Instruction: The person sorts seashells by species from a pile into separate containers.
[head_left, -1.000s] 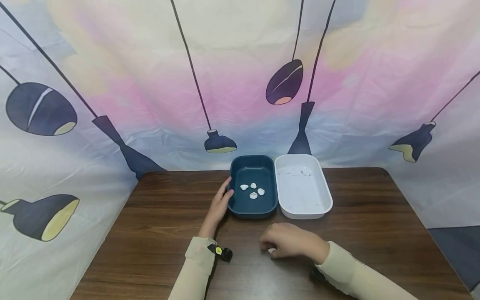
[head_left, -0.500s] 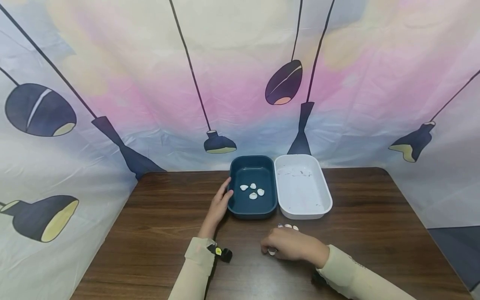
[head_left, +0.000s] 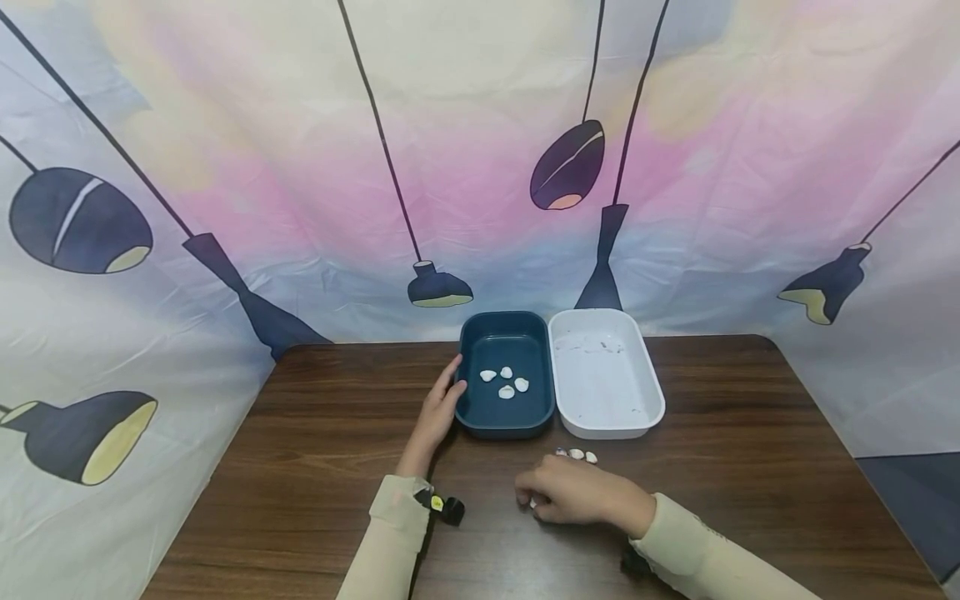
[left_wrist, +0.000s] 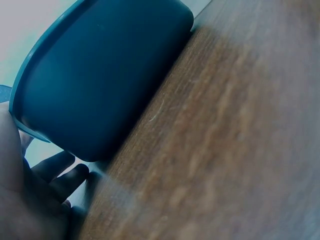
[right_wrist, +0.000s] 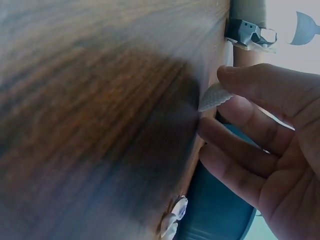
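Note:
My left hand (head_left: 437,410) rests against the left side of a dark teal tray (head_left: 504,342), its fingers lying along the rim and outer wall. Inside that tray lie several white seashells (head_left: 506,392). In front of the trays my right hand (head_left: 577,492) is low over the table. The right wrist view shows thumb and index finger pinching a pale ribbed seashell (right_wrist: 215,97), whose pointed tip is close to the tabletop. Just beyond the right hand, a short row of small shells (head_left: 576,454) lies on the wood.
A white tray (head_left: 606,371) with a few dark marks inside stands directly right of the teal one. Both stand near the back edge of the brown wooden table (head_left: 330,425), before a hanging cloth (head_left: 480,167) printed with lamps.
The right hand has shifted slightly, bringing the row of shells behind it into sight, and the seashell in its fingers has turned or moved a little left. The left hand stays put.

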